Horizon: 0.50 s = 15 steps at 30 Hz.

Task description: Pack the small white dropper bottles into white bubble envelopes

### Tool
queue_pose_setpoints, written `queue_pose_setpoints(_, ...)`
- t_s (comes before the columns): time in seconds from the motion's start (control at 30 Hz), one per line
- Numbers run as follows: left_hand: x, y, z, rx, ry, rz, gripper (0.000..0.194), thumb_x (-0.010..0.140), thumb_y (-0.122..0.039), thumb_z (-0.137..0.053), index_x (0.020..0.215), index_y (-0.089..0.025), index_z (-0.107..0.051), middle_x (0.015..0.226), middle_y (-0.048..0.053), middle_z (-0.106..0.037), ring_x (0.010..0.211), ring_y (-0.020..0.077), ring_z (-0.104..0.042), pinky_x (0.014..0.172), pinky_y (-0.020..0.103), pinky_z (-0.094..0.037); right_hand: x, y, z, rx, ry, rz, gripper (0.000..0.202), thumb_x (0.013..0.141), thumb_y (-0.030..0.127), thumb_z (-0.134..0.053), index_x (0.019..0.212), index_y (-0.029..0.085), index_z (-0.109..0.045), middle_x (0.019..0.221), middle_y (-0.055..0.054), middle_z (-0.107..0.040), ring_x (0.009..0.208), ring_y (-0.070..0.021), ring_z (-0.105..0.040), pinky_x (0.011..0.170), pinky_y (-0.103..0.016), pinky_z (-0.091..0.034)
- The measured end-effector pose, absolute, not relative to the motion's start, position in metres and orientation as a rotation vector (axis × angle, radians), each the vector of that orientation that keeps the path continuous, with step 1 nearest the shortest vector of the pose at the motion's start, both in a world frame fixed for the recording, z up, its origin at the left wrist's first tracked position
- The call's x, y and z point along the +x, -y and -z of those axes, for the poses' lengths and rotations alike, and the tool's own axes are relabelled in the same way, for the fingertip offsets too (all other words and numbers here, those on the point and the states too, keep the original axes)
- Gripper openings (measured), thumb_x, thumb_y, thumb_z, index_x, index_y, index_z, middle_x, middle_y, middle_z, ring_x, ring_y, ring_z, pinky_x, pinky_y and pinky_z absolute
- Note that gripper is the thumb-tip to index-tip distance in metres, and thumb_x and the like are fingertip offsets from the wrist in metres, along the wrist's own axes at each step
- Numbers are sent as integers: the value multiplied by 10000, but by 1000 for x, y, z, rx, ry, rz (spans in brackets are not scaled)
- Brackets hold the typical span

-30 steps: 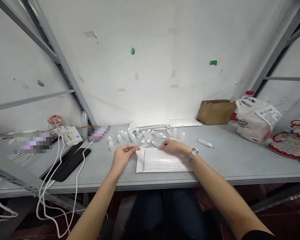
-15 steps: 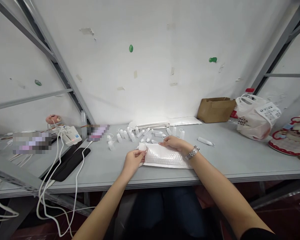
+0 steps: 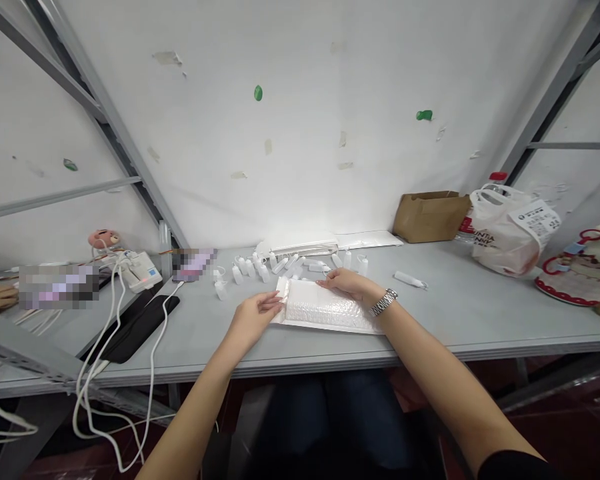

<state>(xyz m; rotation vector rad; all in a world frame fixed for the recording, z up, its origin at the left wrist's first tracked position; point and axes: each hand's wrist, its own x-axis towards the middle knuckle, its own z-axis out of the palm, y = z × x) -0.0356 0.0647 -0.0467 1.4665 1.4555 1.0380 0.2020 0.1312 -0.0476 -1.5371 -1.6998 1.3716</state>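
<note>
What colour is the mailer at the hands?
The bubble mailer is white, best seen in the head view.

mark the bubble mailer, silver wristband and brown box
Bubble mailer (image 3: pixel 330 311): head view, its bubbled face.
Silver wristband (image 3: pixel 383 303): head view, its metal links.
Brown box (image 3: pixel 427 219): head view, its front side.

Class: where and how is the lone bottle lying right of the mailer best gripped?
Probably grip the bottle mid-body, thumb and finger along its long sides, from above. It lies on its side, apart from the other bottles, leaving both flanks open; its narrow end points right and looks a poorer hold. The right hand, on the mailer, is nearer.
</note>
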Motion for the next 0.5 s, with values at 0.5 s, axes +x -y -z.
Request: queue_pose_setpoints(0.5,-38,-71,54,1498,-1494,-979,281,578,-304,-709,823,-166,-699,883,91,-734,899,263,-657,851,362,-464,200,-128,44,-1566,1692,-1372,477,699,442,-690,535,207,-309,457,88,-263,409,-52,-219,401,-220,-160)
